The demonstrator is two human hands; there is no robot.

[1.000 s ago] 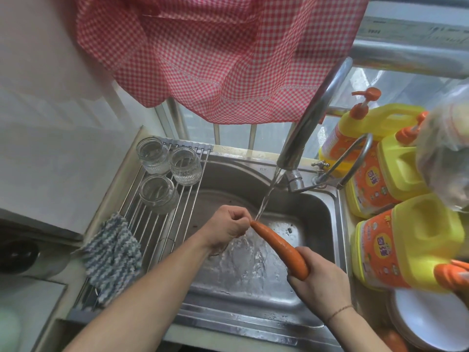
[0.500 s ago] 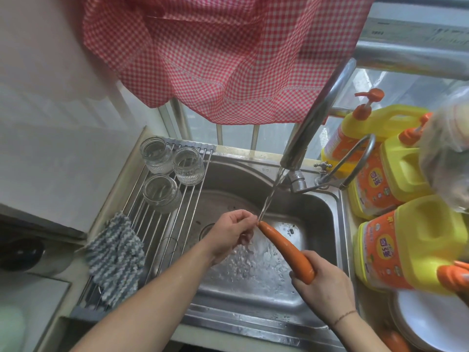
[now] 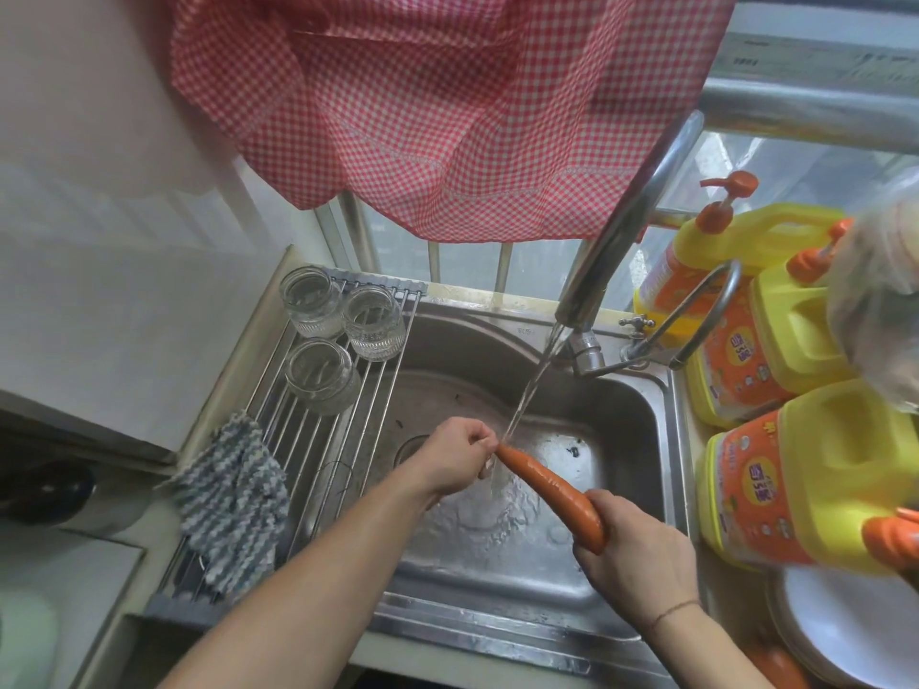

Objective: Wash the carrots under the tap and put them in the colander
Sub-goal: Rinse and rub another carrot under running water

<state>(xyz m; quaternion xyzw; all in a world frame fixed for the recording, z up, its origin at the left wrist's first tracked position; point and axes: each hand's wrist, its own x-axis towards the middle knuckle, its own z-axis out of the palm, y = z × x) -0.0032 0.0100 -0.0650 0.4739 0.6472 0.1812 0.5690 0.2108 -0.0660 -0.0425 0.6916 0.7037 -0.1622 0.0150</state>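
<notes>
a: so what are the hands doing?
b: left hand [image 3: 460, 455] reaches in over the sink [image 3: 641, 410], fingers curled and pinching the thin tip of the carrot [image 3: 549, 489] right where the tap [image 3: 621, 236] water lands. carrot slants down to the right, and the right hand [image 3: 639, 554] has its fingers wrapped round the fat end.
a: any labels?
b: yellow detergent bottles [image 3: 795, 469] on the right have orange labels, but the print's too blurry to read.
</notes>
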